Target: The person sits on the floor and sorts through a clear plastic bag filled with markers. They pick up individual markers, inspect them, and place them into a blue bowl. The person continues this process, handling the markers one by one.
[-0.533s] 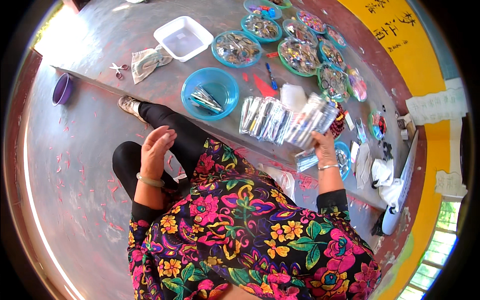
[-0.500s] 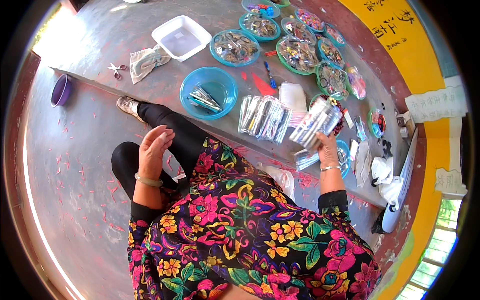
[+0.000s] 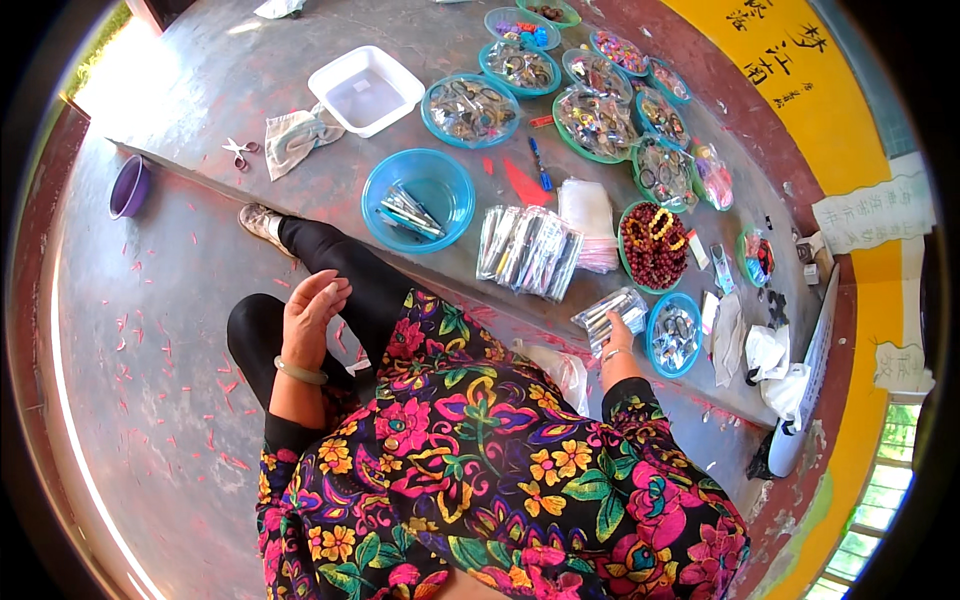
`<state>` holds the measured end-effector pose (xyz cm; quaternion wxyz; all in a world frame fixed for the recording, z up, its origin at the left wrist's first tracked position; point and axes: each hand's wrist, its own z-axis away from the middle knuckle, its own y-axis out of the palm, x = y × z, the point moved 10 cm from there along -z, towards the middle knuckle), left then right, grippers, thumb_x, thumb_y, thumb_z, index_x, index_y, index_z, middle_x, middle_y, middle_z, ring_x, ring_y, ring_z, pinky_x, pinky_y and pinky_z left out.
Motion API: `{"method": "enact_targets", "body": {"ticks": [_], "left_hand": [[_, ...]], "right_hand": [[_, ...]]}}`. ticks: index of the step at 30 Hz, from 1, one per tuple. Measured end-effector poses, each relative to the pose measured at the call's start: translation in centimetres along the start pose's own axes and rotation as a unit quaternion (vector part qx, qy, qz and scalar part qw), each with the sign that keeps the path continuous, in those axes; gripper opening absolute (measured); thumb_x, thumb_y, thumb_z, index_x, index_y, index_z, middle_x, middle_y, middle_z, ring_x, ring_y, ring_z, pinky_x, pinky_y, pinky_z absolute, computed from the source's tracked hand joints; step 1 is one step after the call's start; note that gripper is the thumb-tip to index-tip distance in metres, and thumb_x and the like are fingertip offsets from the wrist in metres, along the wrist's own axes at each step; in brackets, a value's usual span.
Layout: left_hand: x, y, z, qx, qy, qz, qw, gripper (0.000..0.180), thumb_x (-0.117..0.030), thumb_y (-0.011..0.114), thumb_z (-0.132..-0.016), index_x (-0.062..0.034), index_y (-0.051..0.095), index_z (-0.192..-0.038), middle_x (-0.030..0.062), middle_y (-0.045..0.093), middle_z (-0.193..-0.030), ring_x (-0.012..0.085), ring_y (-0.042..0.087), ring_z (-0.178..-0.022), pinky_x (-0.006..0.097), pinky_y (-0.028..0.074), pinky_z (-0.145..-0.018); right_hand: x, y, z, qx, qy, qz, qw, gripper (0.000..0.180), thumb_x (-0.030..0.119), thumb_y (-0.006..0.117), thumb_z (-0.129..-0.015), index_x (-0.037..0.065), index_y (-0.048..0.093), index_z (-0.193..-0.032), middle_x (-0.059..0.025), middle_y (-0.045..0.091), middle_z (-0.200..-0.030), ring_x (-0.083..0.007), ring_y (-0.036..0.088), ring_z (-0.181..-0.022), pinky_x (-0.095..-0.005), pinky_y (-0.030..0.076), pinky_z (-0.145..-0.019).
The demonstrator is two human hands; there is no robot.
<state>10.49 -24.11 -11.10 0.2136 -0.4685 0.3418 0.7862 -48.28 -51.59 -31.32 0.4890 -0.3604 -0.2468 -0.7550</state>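
My right hand [image 3: 619, 337] grips the near edge of a clear bag of pens [image 3: 606, 314], low by the ledge's edge. Left of it lies a row of clear-bagged pens [image 3: 529, 250] in a pile. My left hand [image 3: 312, 312] is raised over my lap, fingers loosely bent, with nothing visible in it. Ahead of it, a blue basin [image 3: 418, 202] holds several loose pens [image 3: 408, 212]. A stack of empty-looking clear bags [image 3: 588, 222] is beside the pen pile. Just right of my right hand stands a small blue basin [image 3: 674, 336] of bagged metal pieces.
Several basins [image 3: 470, 108] of bagged small goods crowd the far right, near a bowl of dark red beads [image 3: 653, 256]. A white tub [image 3: 366, 90], cloth [image 3: 296, 140], scissors [image 3: 240, 152] and blue screwdriver-like tool [image 3: 540, 163] lie farther off. A purple bowl [image 3: 128, 186] is left.
My right hand has brought its bag of pens down and nearer, off the bead bowl, to where another bag lay by the ledge edge. My left hand has barely moved.
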Motion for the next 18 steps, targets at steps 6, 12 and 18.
{"method": "enact_targets", "body": {"ticks": [6,12,18], "left_hand": [[0.0,0.1,0.0,0.001,0.007,-0.033,0.999,0.028,-0.013,0.056,-0.093,0.0002,0.058,-0.117,0.0117,0.066,-0.105,0.0192,0.065,-0.097,0.028,0.051,-0.084],[0.2,0.4,0.1,0.004,0.008,-0.029,1.000,0.028,-0.014,0.058,-0.092,0.0000,0.059,-0.116,0.0112,0.067,-0.105,0.0190,0.065,-0.097,0.027,0.050,-0.083],[0.1,0.1,0.3,0.003,0.003,-0.012,1.000,0.027,-0.014,0.063,-0.089,-0.0026,0.061,-0.114,0.0097,0.067,-0.105,0.0187,0.065,-0.097,0.027,0.049,-0.083]], "right_hand": [[-0.7,1.4,-3.4,-0.006,-0.018,0.039,0.999,0.043,0.010,0.078,-0.067,-0.004,0.059,-0.102,-0.0151,0.064,-0.091,-0.0272,0.066,-0.071,-0.0381,0.053,-0.059],[1.0,1.0,-6.4,-0.027,-0.029,0.390,0.920,0.067,0.032,0.082,-0.065,-0.011,0.059,-0.110,-0.0187,0.067,-0.101,-0.0303,0.068,-0.084,-0.0385,0.054,-0.071],[9.5,9.5,3.7,-0.078,-0.229,0.676,0.696,0.069,0.037,0.072,-0.077,0.001,0.049,-0.130,-0.0223,0.057,-0.124,-0.0319,0.058,-0.112,-0.0382,0.048,-0.092]]}}
